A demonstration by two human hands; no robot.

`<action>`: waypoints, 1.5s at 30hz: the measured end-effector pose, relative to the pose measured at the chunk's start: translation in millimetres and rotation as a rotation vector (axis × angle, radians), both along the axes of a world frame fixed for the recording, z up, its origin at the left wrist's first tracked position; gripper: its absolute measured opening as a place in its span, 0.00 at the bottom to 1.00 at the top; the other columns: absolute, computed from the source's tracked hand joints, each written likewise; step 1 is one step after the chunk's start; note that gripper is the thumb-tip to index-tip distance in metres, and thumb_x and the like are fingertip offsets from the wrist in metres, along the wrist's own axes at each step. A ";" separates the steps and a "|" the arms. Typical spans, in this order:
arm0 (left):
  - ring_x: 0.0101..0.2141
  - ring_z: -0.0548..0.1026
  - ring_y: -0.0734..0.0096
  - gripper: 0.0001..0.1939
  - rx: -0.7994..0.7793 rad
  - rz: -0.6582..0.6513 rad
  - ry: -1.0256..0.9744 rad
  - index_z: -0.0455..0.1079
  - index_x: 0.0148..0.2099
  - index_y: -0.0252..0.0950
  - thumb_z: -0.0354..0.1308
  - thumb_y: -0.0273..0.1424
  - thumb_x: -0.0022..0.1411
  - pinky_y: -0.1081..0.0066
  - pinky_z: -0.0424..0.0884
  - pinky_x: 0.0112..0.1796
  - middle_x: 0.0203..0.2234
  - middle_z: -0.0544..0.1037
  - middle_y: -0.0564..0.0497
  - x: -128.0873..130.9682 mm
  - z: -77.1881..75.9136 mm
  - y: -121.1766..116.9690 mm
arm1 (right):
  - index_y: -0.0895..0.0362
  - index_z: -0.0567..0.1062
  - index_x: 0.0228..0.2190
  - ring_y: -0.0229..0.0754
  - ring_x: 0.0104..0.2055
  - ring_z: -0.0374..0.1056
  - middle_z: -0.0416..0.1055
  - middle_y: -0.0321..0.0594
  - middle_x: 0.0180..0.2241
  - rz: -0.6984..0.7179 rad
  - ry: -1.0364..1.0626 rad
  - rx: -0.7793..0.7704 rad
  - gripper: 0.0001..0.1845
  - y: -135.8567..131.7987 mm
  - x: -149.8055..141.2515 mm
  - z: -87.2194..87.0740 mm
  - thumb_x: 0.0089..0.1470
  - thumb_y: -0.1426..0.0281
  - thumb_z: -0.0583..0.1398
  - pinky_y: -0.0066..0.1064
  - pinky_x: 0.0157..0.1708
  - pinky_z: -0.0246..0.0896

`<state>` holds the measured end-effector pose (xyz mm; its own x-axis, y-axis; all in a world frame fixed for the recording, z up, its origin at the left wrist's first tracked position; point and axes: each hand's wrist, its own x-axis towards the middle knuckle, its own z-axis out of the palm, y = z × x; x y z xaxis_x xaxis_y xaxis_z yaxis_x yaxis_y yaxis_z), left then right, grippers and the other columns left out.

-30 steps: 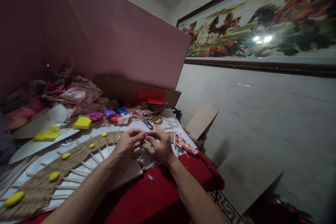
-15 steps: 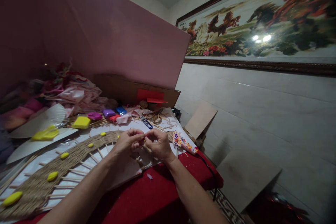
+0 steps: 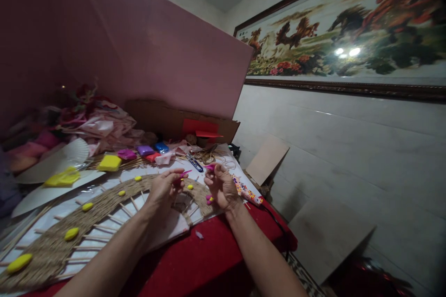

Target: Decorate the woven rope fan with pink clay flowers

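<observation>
My left hand [image 3: 169, 189] pinches a thin, pointed piece of magenta modelling clay [image 3: 186, 173] between thumb and fingertips. A second bit of magenta clay [image 3: 210, 167] is in the fingertips of my right hand [image 3: 223, 188], just apart from the first. Both hands hover over a curved woven twine band [image 3: 106, 199] with wooden sticks poking out along its edges. Yellow clay ovals [image 3: 71, 234] dot this band. At its right end, beside my right wrist, sits a small magenta shape with a yellow middle [image 3: 209, 199], partly hidden by the hand.
Packs of yellow [image 3: 109, 163], purple [image 3: 145, 150] and blue clay [image 3: 161, 147] lie behind the band. A blue-handled tool [image 3: 196, 165] rests near twine. A flower-patterned glue gun [image 3: 247, 190] with a cord lies right, on the red-covered table [image 3: 195, 264]. Cardboard [image 3: 156, 116] stands behind.
My hands have moved apart from touching fingertips, each now with a magenta clay piece. The right hand has shifted right and turned, uncovering the band's right end and the magenta-and-yellow shape.
</observation>
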<state>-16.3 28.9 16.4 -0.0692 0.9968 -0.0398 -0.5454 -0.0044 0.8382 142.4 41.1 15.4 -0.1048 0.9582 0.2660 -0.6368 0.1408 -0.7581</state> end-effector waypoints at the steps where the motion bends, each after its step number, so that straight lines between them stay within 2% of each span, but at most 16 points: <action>1: 0.16 0.66 0.80 0.08 0.005 0.008 -0.005 0.69 0.31 0.30 0.57 0.21 0.44 0.81 0.59 0.15 0.19 0.73 0.51 -0.3 -0.4 0.5 | 0.54 0.72 0.26 0.33 0.23 0.57 0.66 0.33 0.22 -0.013 0.012 -0.015 0.12 1.4 0.9 -0.9 0.38 0.67 0.68 0.23 0.18 0.52; 4: 0.15 0.65 0.81 0.08 0.024 -0.013 -0.023 0.67 0.32 0.31 0.61 0.28 0.46 0.81 0.55 0.14 0.17 0.70 0.55 0.8 -2.6 2.0 | 0.54 0.73 0.27 0.32 0.22 0.58 0.67 0.33 0.23 0.009 0.010 -0.033 0.14 3.9 1.9 -3.9 0.37 0.66 0.69 0.22 0.18 0.51; 7: 0.15 0.65 0.81 0.15 0.012 -0.066 -0.010 0.63 0.27 0.33 0.67 0.33 0.42 0.81 0.57 0.15 0.15 0.68 0.57 3.8 -5.6 2.7 | 0.55 0.72 0.27 0.32 0.25 0.63 0.71 0.33 0.26 0.029 -0.050 -0.009 0.14 3.2 0.5 -5.5 0.37 0.66 0.69 0.20 0.18 0.52; 11: 0.14 0.65 0.81 0.19 0.018 -0.123 0.015 0.59 0.22 0.33 0.69 0.32 0.37 0.80 0.56 0.14 0.17 0.71 0.54 5.5 -7.3 2.2 | 0.57 0.71 0.26 0.33 0.27 0.67 0.73 0.36 0.29 0.033 -0.114 0.003 0.14 -1.0 -1.4 -3.9 0.39 0.65 0.69 0.19 0.19 0.56; 14: 0.13 0.66 0.79 0.18 0.027 -0.115 0.032 0.61 0.27 0.34 0.68 0.29 0.38 0.79 0.56 0.13 0.21 0.75 0.51 4.3 -6.2 1.6 | 0.58 0.71 0.25 0.32 0.23 0.64 0.73 0.37 0.27 0.064 -0.155 -0.017 0.14 -4.1 -1.6 -1.7 0.40 0.65 0.69 0.19 0.16 0.55; 17: 0.12 0.65 0.79 0.19 0.014 -0.116 0.059 0.65 0.34 0.34 0.68 0.30 0.39 0.80 0.53 0.12 0.19 0.74 0.54 3.7 -5.4 1.3 | 0.58 0.72 0.28 0.31 0.21 0.63 0.72 0.36 0.25 0.066 -0.142 -0.034 0.15 -5.1 -1.7 -0.7 0.39 0.65 0.69 0.19 0.15 0.55; 20: 0.11 0.61 0.83 0.18 0.022 -0.126 0.066 0.65 0.28 0.33 0.68 0.37 0.39 0.81 0.49 0.12 0.14 0.68 0.57 4.8 -6.0 1.3 | 0.58 0.73 0.32 0.29 0.22 0.62 0.70 0.34 0.24 0.055 -0.099 -0.054 0.19 -4.0 -2.8 -1.7 0.35 0.67 0.71 0.18 0.17 0.55; 23: 0.10 0.58 0.84 0.20 0.033 -0.137 0.101 0.61 0.21 0.33 0.67 0.41 0.40 0.81 0.46 0.12 0.10 0.64 0.58 6.0 -7.5 1.0 | 0.60 0.74 0.27 0.28 0.20 0.59 0.67 0.33 0.21 0.043 -0.149 -0.036 0.17 -2.5 -4.7 -4.2 0.34 0.65 0.71 0.18 0.15 0.54; 27: 0.10 0.59 0.83 0.14 0.022 -0.157 0.140 0.65 0.25 0.33 0.66 0.35 0.41 0.80 0.46 0.13 0.09 0.64 0.58 6.3 -8.8 0.3 | 0.60 0.71 0.21 0.29 0.18 0.58 0.68 0.34 0.21 0.009 -0.229 -0.003 0.19 -1.9 -6.8 -6.9 0.35 0.60 0.70 0.19 0.13 0.53; 31: 0.10 0.59 0.82 0.15 -0.003 -0.155 0.137 0.68 0.35 0.32 0.63 0.28 0.40 0.80 0.46 0.12 0.13 0.68 0.57 6.9 -8.3 -0.6 | 0.58 0.70 0.25 0.29 0.16 0.58 0.70 0.32 0.21 -0.009 -0.226 -0.021 0.19 -2.7 -6.9 -6.5 0.36 0.60 0.70 0.18 0.12 0.53; 34: 0.10 0.58 0.82 0.15 0.017 -0.168 0.147 0.68 0.34 0.32 0.63 0.30 0.40 0.80 0.45 0.12 0.13 0.68 0.57 7.9 -6.7 -2.1 | 0.59 0.73 0.29 0.28 0.15 0.55 0.67 0.31 0.19 0.003 -0.217 -0.058 0.21 -3.2 -6.1 -5.4 0.36 0.58 0.69 0.19 0.11 0.50; 37: 0.10 0.58 0.83 0.15 0.042 -0.165 0.168 0.68 0.30 0.31 0.65 0.33 0.40 0.80 0.45 0.12 0.12 0.67 0.57 9.3 -5.0 -4.0 | 0.61 0.74 0.27 0.27 0.16 0.53 0.65 0.32 0.19 0.039 -0.199 -0.096 0.22 -3.0 -5.6 -4.1 0.36 0.56 0.69 0.18 0.11 0.47; 39: 0.10 0.58 0.83 0.16 0.048 -0.167 0.181 0.68 0.29 0.31 0.66 0.35 0.40 0.80 0.45 0.12 0.12 0.66 0.57 10.1 -4.6 -4.7 | 0.61 0.74 0.27 0.27 0.18 0.53 0.66 0.34 0.20 0.074 -0.172 -0.100 0.21 -2.7 -5.5 -3.1 0.36 0.58 0.69 0.18 0.12 0.46; 42: 0.10 0.58 0.83 0.16 0.056 -0.161 0.193 0.69 0.29 0.31 0.66 0.36 0.39 0.80 0.46 0.12 0.12 0.66 0.58 10.7 -5.2 -4.6 | 0.60 0.75 0.28 0.28 0.21 0.55 0.68 0.36 0.24 0.130 -0.143 -0.071 0.17 -2.3 -5.5 -2.2 0.36 0.63 0.70 0.18 0.14 0.50; 45: 0.10 0.58 0.82 0.16 0.072 -0.161 0.223 0.68 0.28 0.32 0.66 0.37 0.39 0.80 0.46 0.12 0.11 0.66 0.58 11.0 -6.5 -3.9 | 0.60 0.75 0.29 0.28 0.21 0.56 0.69 0.35 0.24 0.127 -0.153 -0.068 0.17 -2.0 -4.8 -3.1 0.35 0.66 0.71 0.18 0.15 0.51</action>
<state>-5.2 25.0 9.9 0.0911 0.9954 0.0297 -0.3459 0.0037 0.9383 137.6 39.0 12.3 -0.2601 0.9499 0.1734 -0.5232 0.0123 -0.8521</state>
